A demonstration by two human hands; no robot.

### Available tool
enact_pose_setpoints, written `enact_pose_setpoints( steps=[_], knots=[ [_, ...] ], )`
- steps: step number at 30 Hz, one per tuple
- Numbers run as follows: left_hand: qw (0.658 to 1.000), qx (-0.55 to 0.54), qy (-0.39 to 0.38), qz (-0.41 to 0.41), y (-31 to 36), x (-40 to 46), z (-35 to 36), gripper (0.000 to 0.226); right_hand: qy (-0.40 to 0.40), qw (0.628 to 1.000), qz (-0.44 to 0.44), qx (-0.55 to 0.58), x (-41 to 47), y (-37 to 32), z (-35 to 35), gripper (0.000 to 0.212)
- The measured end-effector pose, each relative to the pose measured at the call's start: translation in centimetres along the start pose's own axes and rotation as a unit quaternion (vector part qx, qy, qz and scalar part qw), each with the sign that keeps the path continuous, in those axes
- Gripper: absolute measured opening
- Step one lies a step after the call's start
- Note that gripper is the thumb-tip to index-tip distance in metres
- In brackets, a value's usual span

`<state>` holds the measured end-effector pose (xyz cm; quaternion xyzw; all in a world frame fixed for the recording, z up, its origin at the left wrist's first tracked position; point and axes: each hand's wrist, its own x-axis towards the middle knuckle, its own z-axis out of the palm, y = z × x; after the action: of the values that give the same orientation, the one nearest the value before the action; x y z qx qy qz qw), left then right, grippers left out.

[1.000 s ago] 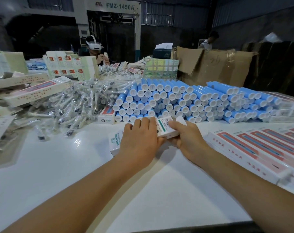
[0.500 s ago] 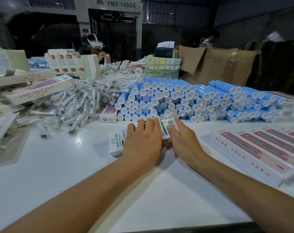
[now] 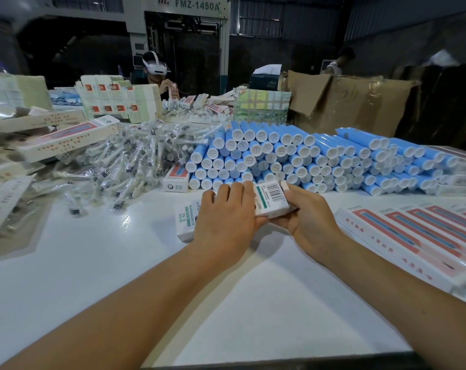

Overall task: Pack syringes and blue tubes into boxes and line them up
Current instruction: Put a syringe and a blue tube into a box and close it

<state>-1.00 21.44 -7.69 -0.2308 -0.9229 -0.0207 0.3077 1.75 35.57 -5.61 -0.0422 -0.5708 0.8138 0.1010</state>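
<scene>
Forearms reach in from the near edge across the white tabletop and meet at a white box lying lengthwise between them, near the middle of the surface. The left hand lies over the box's middle, knuckles up, fingers bent down over the far edge, covering most of the top face. To its left the box's end sticks out, printed in green lettering. The right hand holds the other end from the side and below, thumb at the far corner by the barcode label, that end raised a little off the surface.

Just right of the hands, a row of flat boxes with red panels lies side by side along the tabletop's right edge. Just behind the held box, a broad stack of blue tubes with white caps faces this way, spreading toward the right. A small red-and-white carton stands against the stack's left end. Left of that sprawls a heap of syringes in clear wrappers, with loose flat cartons at the far left.

Beyond, a person wearing a white headset sits behind stacked packaging, and brown cardboard stands at the right.
</scene>
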Motion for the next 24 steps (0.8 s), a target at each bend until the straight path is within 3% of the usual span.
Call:
enact_pose_setpoints(
  steps=[8, 11, 16, 20, 24],
  knots=[
    [0.998, 0.041, -0.015, 0.036, 0.1, 0.0, 0.3, 0.069, 0.036, 0.999, 0.019, -0.028, 0.3, 0.4, -0.3, 0.032],
    [0.998, 0.045, -0.018, 0.035, 0.1, 0.0, 0.4, 0.067, 0.01, 1.0, 0.025, -0.015, 0.3, 0.5, -0.1, 0.029],
    [0.999, 0.028, -0.026, 0.019, -0.1, 0.1, 0.4, 0.068, 0.013, 0.983, -0.057, -0.173, 0.1, 0.8, 0.0, 0.031],
    [0.999, 0.016, -0.022, -0.017, -0.1, 0.1, 0.2, 0.066, 0.096, 0.952, -0.122, -0.264, 0.0, 0.8, -0.6, 0.011],
    [0.999, 0.027, -0.033, -0.027, 0.3, 0.2, 0.2, 0.067, 0.137, 0.926, -0.153, -0.316, 0.1, 1.3, -0.5, 0.022]
  ],
)
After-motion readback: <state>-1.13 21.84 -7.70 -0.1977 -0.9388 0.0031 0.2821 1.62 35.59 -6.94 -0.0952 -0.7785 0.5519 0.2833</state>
